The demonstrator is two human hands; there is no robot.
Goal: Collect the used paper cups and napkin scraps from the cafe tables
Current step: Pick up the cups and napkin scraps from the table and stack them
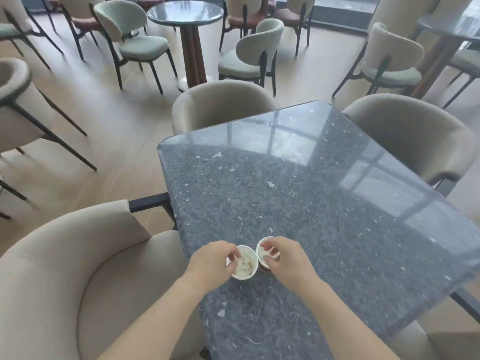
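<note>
2 round white paper cups stand touching near the left edge of the glossy, dark grey speckled stone counter [311, 203]. Curled fingers of the left hand [207, 261] pinch the rim of the left cup [253, 256], which holds crumpled white napkin scraps [242, 266]; fingers of the right hand [285, 258] pinch the rim of the right cup [262, 252], brown-banded low down

The left hand [210, 261] is covering one side of the left cup [248, 252], and the right hand [285, 258] is hiding much of the right cup [262, 253]. The picture's lower edge is cutting off the tabletop [298, 190].
</note>
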